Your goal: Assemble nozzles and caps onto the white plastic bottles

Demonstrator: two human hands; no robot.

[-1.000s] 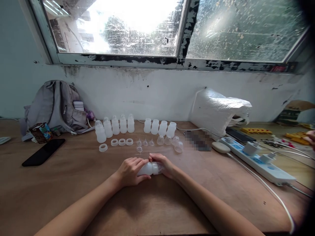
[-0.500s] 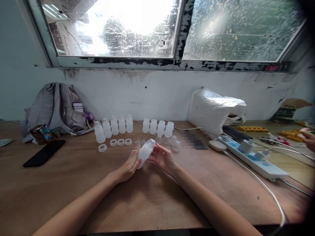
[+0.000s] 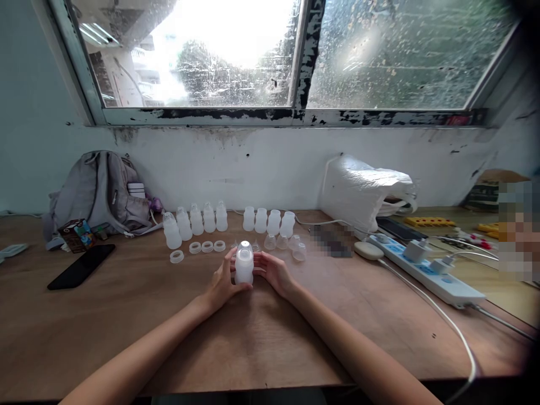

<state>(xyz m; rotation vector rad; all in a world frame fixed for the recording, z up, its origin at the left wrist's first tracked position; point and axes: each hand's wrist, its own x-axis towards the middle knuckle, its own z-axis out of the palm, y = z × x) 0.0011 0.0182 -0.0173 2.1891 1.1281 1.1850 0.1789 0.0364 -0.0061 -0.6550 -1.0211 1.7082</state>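
A frosted white baby bottle [image 3: 244, 270] with a clear domed cap stands upright in front of me. My left hand [image 3: 224, 281] is closed around its left side, the thumb low across the front. The fingers of my right hand [image 3: 272, 271] rest against the right side, their tips partly hidden behind the bottle. Just beyond are clear nipples [image 3: 255, 246], partly covered by the bottle and hands. White collar rings [image 3: 207, 246] lie to the left, and clear domed caps [image 3: 282, 242] to the right. Behind stand several capped bottles [image 3: 196, 219] and several uncapped bottles [image 3: 274, 222].
A grey backpack [image 3: 99, 194], a drink carton [image 3: 77, 235] and a black phone [image 3: 82, 267] are on the left. To the right are a white plastic bag [image 3: 358, 191], a power strip [image 3: 430, 273] with cables, and yellow parts [image 3: 436, 223]. A blurred patch covers the far right edge.
The bottle has turned from leaning right to upright. My right hand has moved from the cap down to the bottle's side, and my left thumb now lies across its front.
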